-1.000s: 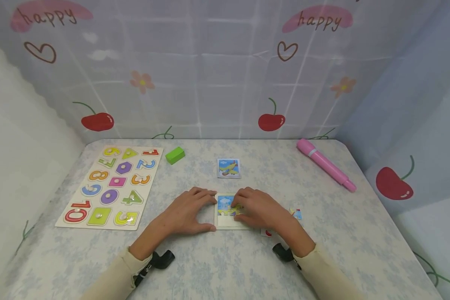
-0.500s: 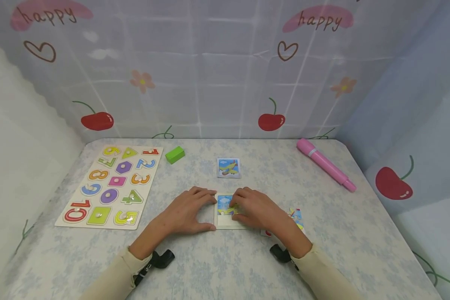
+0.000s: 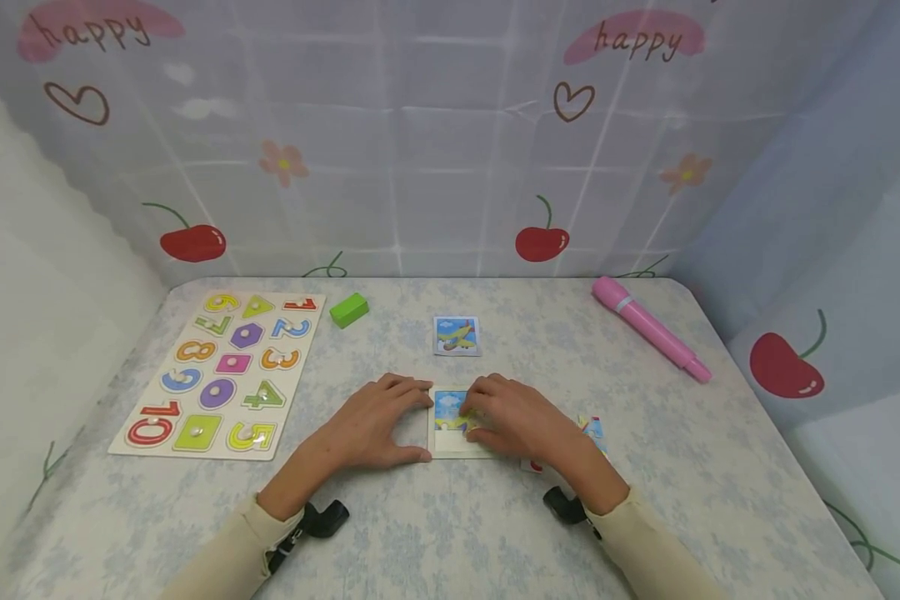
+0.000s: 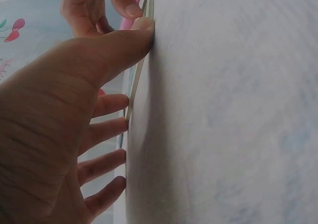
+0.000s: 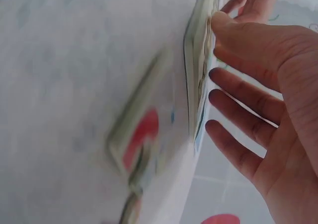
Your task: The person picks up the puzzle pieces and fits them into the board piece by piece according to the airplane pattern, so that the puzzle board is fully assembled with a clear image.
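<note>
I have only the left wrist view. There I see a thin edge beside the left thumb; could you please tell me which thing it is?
Observer: It is a puzzle tray, only partly filled.
Operator: Thank you. Is something lying loose near it?
Observer: Yes, loose pieces lie to its right, partly hidden in the head view.
Operator: I understand. And what is beyond it, on the side away from the person, please?
Observer: A small card with a picture of a plane.

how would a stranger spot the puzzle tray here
On the table, look between the number board at left and pink pen at right. The tray lies nearer the viewer than the plane card. Unlike that card, its picture is unfinished, with a bare near strip.
</note>
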`<state>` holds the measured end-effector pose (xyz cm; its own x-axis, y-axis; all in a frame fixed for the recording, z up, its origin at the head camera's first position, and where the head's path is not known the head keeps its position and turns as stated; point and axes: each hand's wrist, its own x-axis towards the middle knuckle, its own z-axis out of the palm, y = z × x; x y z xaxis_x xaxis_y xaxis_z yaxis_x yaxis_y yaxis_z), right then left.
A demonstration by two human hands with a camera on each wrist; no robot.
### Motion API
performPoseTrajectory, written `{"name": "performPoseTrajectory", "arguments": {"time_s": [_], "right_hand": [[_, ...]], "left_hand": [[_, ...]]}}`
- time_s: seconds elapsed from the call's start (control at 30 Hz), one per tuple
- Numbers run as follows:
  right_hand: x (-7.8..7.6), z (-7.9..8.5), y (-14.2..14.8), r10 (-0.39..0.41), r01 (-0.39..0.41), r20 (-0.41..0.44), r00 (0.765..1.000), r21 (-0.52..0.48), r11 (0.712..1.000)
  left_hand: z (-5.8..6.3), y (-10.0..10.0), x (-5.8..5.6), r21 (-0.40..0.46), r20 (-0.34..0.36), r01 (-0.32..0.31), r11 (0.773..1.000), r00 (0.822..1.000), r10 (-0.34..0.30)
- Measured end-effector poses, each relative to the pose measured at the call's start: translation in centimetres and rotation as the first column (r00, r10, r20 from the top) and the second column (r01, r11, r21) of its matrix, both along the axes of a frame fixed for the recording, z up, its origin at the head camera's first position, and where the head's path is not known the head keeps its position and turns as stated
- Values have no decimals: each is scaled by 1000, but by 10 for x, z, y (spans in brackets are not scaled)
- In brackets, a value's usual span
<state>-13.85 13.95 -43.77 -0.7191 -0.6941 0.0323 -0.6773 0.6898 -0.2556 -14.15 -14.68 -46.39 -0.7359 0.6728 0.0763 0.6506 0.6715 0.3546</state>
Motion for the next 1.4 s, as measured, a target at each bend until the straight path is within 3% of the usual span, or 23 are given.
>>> {"name": "performPoseTrajectory", "arguments": {"time_s": [0.4,0.8,1.13,1.4], "right_hand": [[-1,12,41,-112,116,54,992,-85,990],[6,8,85,-253,263,111,961,-81,961],[14,2,121,-288,297,96,953,-95,950],[19,-1,145,-313,326,138,940,-80,942]], "left_hand": [[-2,-1,2,18,-16,0,1000,1000,0],[-3,-2,1,34,-32,9,999,999,-8],[-3,-1,0,26,-13,3,1000,1000,-3],[-2,-2,0,33,-26,6,999,1000,-5]]}}
